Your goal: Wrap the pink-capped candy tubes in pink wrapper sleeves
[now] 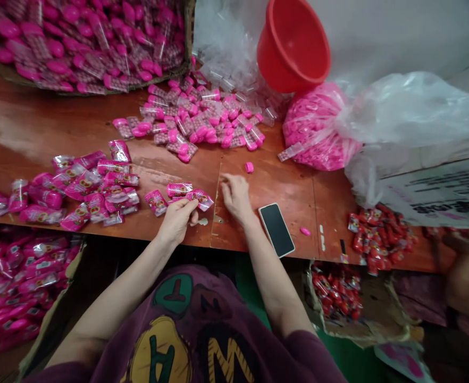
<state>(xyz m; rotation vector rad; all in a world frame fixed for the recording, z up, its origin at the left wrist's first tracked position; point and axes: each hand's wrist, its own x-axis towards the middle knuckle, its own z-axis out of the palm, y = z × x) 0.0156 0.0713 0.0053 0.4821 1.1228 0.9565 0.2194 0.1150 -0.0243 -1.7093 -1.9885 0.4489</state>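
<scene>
My left hand (177,221) pinches a small pink printed candy packet (202,199) between thumb and fingertips, just above the table. Two more pink packets lie right beside it, one (179,189) behind and one (155,202) to the left. My right hand (236,198) rests over the table with its fingers loosely bent and apart, and I see nothing in them. Just beyond its fingertips sits a small pink cap (249,167). Farther back is a heap of clear tubes with pink caps (202,118), filled with small beads.
Wrapped pink packets (85,186) are piled at left, above a full box (73,260). A basket (188,37) of tubes, a red bucket (294,45) and a pink-filled bag (318,127) stand behind. A phone (276,230) lies right; beyond are red packets (380,236) and a co-worker's hand (461,242).
</scene>
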